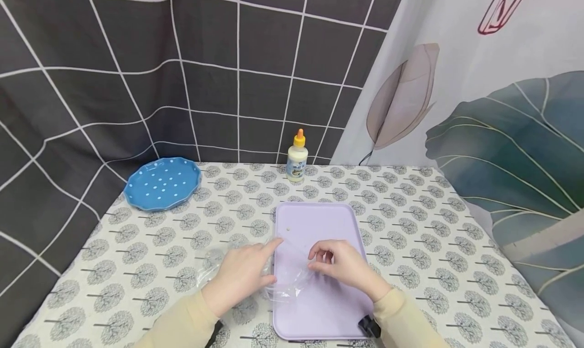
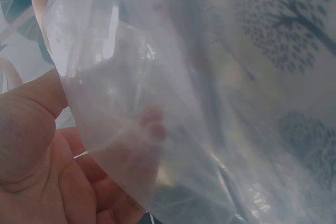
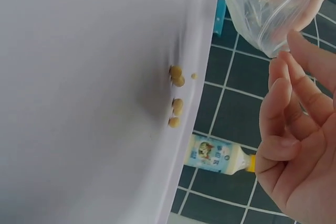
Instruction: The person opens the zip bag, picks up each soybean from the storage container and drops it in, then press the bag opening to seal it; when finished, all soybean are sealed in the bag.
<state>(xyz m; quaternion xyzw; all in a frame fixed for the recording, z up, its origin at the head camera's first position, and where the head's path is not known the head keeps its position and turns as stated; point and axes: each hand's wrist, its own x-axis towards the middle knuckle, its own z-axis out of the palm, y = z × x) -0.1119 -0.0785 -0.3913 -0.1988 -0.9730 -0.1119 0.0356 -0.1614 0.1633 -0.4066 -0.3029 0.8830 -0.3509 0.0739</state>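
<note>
A clear plastic bag (image 1: 292, 288) hangs between both hands, over the left side of the lilac tray (image 1: 319, 307). My left hand (image 1: 242, 272) holds it, and the left wrist view has the thumb (image 2: 39, 95) at its edge and fingers seen through the thin plastic bag (image 2: 157, 66). My right hand (image 1: 344, 264) has thumb and index finger together at the bag's other edge; in the right wrist view those fingertips (image 3: 278, 66) are right at its corner. Several small tan bean-like balls (image 3: 177, 109) lie near the tray's edge.
A blue polka-dot plate (image 1: 161, 184) sits at the back left. At the back middle stands a small bottle (image 1: 297, 158) with a yellow and orange cap. The cloth (image 1: 410, 236) has a tree print; dark checked and leaf-print curtains hang behind and to the right.
</note>
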